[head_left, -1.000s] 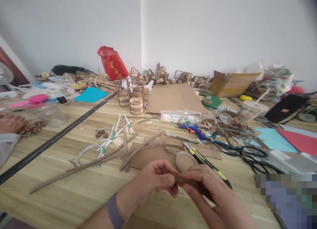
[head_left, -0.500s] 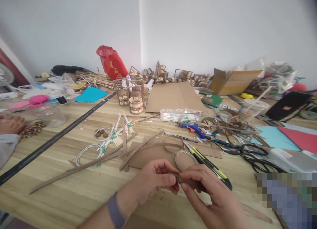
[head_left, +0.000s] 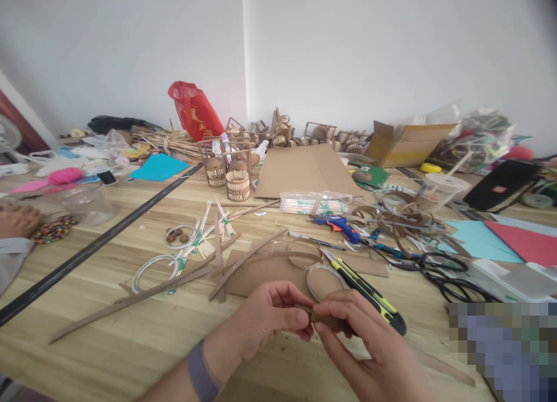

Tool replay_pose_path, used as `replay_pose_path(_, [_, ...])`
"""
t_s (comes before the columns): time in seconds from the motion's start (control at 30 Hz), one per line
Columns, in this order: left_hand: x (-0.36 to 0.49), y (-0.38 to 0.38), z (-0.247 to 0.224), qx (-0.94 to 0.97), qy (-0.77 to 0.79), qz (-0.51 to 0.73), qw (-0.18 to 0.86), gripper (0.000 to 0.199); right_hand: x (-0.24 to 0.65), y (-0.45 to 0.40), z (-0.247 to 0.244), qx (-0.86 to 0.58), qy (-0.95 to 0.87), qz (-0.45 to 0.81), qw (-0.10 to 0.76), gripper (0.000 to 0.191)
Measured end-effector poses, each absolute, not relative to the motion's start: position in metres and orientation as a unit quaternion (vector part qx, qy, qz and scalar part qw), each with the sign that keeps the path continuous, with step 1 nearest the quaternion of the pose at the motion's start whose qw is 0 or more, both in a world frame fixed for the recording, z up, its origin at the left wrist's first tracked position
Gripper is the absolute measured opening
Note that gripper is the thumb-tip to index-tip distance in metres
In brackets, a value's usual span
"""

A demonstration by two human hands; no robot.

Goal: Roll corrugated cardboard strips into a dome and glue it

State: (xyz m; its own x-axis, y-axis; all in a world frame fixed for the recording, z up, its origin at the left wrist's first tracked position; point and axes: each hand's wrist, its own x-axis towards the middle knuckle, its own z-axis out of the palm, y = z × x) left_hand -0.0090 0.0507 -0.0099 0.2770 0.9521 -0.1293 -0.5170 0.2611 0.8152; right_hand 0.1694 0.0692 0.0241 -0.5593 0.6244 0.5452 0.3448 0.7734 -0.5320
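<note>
A small brown cardboard strip (head_left: 324,319) is pinched between both hands, much of it covered by the fingers. My left hand (head_left: 278,315), with a grey band at the wrist, is closed on its left end. My right hand (head_left: 365,338) grips the other end between thumb and fingers. Just beyond the hands lie a yellow-and-black utility knife (head_left: 365,289) and a pale ring (head_left: 308,283) on a piece of cardboard (head_left: 256,277). Long cardboard strips (head_left: 161,292) cross the table to the left.
A blue hot glue gun (head_left: 342,225), a pen (head_left: 315,241) and black scissors (head_left: 444,265) lie farther back. Small stick-sided buckets (head_left: 238,185) stand near a big cardboard sheet (head_left: 300,170). Another person's hands (head_left: 20,219) rest at the left edge, near a clear jar (head_left: 91,205).
Both hands keep their hold on the cardboard strip, with barely any finger movement. The whole view has shifted very slightly.
</note>
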Motion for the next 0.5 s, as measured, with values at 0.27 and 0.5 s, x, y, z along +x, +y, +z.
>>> replay_pose_path(0.27, [-0.0096,0.0513,-0.0125,0.347,0.333,0.502,0.719,0.044,0.1715,0.0682,0.0193,-0.266,-0.87,0.186,0.371,0.015])
replay_pose_path(0.5, [-0.0092,0.0509,-0.0108,0.349,0.357,0.494,0.712,0.046,0.1714,0.0712,0.0158,-0.242,-0.873,0.168,0.389,0.018])
